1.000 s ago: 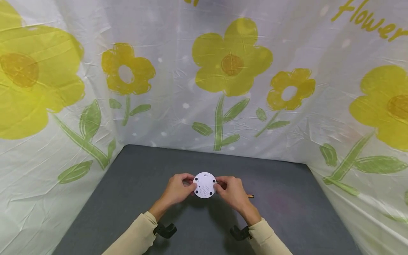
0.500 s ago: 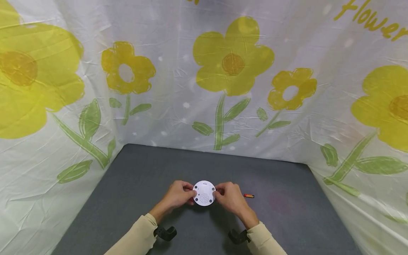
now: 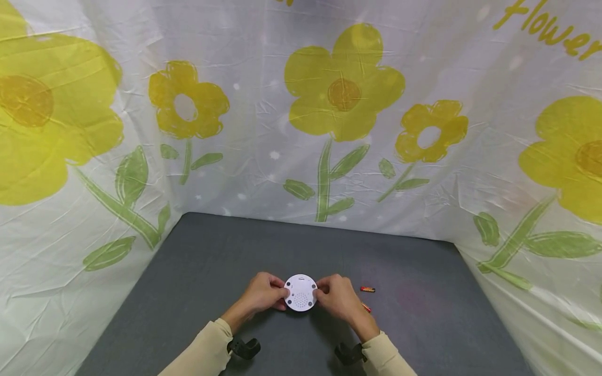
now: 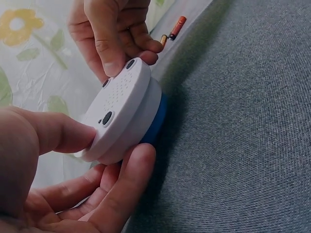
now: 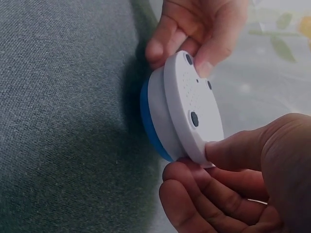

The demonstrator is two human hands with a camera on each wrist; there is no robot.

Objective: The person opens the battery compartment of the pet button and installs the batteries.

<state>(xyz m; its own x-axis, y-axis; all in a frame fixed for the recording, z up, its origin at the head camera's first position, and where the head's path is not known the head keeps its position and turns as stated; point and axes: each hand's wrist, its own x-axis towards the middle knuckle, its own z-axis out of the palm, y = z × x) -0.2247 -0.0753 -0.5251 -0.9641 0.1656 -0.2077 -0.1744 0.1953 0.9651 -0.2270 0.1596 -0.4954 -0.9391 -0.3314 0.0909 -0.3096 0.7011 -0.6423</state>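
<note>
Both hands hold a round white device (image 3: 301, 293) with a patch of small holes and dark round feet on the face turned up. A blue part (image 5: 154, 127) shows on its underside, close over the grey cloth surface in the wrist views. My left hand (image 3: 261, 292) pinches the left edge, thumb on top and fingers below. On the opposite edge, my right hand (image 3: 337, 296) grips it the same way. Two orange-and-black batteries lie to the right: one battery (image 3: 367, 289) in full view, the other battery (image 3: 366, 308) partly behind the right wrist.
A dark grey tabletop (image 3: 235, 245) spreads around the hands. White curtains (image 3: 254, 172) with yellow flowers enclose it at the back and sides. Black bands with cameras (image 3: 244, 348) sit on both wrists.
Both hands have drawn the device a little toward the person and down to the table. The batteries by the right hand have come more into view.
</note>
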